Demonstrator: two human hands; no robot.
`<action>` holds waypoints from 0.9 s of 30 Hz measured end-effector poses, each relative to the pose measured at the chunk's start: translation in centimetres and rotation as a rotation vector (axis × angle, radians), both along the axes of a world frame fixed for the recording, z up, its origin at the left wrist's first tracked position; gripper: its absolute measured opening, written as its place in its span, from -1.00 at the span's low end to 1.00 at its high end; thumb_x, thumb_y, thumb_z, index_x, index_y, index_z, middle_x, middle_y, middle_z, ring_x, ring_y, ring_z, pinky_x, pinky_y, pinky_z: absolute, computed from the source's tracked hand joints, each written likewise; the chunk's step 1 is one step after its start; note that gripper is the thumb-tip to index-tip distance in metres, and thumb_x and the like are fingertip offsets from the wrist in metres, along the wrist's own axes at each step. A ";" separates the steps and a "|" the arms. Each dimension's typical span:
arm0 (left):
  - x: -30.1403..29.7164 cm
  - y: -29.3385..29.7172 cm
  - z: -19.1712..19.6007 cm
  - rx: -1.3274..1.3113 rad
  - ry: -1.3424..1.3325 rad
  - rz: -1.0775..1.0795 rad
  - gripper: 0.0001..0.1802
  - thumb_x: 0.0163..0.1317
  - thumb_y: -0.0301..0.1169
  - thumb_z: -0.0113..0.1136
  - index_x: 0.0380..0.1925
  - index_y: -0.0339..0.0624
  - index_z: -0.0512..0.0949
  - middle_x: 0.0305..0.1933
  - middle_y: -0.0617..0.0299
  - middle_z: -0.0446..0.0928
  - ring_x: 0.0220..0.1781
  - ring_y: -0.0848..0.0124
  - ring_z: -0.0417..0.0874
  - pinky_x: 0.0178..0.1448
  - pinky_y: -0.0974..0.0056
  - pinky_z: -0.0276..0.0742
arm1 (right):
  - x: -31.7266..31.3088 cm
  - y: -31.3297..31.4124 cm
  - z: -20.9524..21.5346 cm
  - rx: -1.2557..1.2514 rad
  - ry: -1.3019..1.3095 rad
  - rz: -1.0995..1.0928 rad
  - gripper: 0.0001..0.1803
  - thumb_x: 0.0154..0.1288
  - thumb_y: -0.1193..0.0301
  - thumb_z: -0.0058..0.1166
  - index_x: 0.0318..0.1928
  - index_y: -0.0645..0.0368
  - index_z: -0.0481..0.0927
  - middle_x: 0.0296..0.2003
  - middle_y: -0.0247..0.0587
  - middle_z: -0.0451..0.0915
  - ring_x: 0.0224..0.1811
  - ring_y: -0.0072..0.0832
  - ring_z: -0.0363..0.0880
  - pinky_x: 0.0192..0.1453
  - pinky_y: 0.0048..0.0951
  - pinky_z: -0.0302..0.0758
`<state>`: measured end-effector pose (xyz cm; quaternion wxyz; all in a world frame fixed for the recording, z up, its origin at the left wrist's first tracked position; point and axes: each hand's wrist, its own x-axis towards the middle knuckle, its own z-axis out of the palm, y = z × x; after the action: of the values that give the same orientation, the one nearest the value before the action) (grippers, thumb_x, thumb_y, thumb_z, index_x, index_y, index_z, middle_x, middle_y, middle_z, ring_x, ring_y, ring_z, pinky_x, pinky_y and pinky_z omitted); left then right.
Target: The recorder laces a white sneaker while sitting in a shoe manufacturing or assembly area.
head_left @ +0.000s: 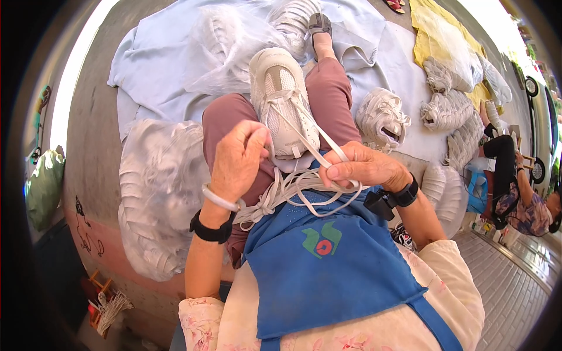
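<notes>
A white mesh sneaker (277, 111) rests on my lap between my knees, toe pointing away from me. Flat white shoelaces (307, 140) run from its upper eyelets, pulled toward my right hand (366, 164). That hand pinches the lace ends between thumb and fingers. Beside the shoe's left edge, my left hand (240, 153) is closed with its fingertips together; whatever it holds, if anything, is hidden. A bundle of loose white laces (281, 193) lies across my lap, over the top of a blue apron (333, 275).
A clear plastic bag (158, 193) of white shoes sits at my left, with another bag (216, 47) ahead on a pale blue sheet (152, 52). A white sneaker (383, 120) lies right of my knee. Several more shoes (448, 108) line the right, near a seated person (521, 202).
</notes>
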<state>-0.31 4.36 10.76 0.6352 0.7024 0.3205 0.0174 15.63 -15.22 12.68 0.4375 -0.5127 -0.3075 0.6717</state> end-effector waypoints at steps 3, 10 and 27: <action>2.5 1.7 -3.8 0.426 -0.045 0.090 -0.85 0.28 -0.43 0.07 -0.25 -0.27 0.55 -0.35 0.10 0.59 -0.35 0.28 0.63 -0.23 0.24 0.53 | -1.9 1.9 -0.3 -0.053 0.074 0.096 -0.61 0.42 0.06 -0.05 -0.29 0.11 0.61 -0.56 -0.53 0.38 -0.49 -0.77 0.30 -0.45 -0.68 0.23; 4.7 2.3 -5.2 0.924 -0.077 -0.167 -0.87 0.22 -0.41 0.10 -0.31 -0.24 0.54 -0.30 0.00 0.56 -0.28 -0.03 0.61 -0.19 0.02 0.53 | -2.1 2.6 -0.8 0.054 0.013 0.042 -0.60 0.43 0.07 -0.08 -0.29 0.13 0.61 -0.51 -0.50 0.42 -0.41 -0.73 0.34 -0.34 -0.64 0.29; 5.2 4.2 -4.4 -0.291 0.069 -0.014 -0.93 0.32 -0.52 -0.02 -0.26 -0.23 0.45 -0.44 0.34 0.42 -0.56 0.63 0.44 -0.64 0.53 0.41 | -2.2 2.8 -1.4 0.085 0.049 0.066 -0.61 0.41 0.13 -0.03 -0.26 0.22 0.63 -0.46 -0.43 0.51 -0.37 -0.66 0.39 -0.26 -0.56 0.35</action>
<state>4.93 8.52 6.33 0.7190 0.6054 0.3364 -0.0580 13.44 -12.44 11.27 0.4438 -0.4665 -0.3418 0.6845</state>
